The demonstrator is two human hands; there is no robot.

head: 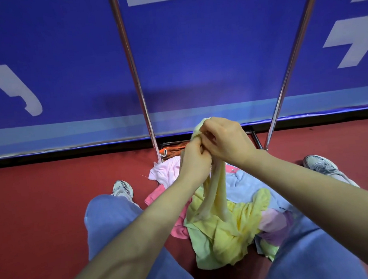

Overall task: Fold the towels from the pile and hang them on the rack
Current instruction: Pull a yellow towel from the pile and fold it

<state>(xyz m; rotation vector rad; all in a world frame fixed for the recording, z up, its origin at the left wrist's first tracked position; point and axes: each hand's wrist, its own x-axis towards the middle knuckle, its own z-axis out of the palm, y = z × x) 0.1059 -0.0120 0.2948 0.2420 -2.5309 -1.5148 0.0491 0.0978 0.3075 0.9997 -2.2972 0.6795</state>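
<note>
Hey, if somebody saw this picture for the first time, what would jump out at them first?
Dead centre, the left hand and right hand grip a bunched yellow towel, lifted so it trails down to the pile of pastel towels on the red floor. Behind, two shiny rack poles rise against a big blue wall.

- The left hand and right hand together grip a bunched pale yellow cloth towel.
- It hangs onto a heap of pastel towels on the red floor.
- Two chrome rack poles rise before a blue banner.
</note>
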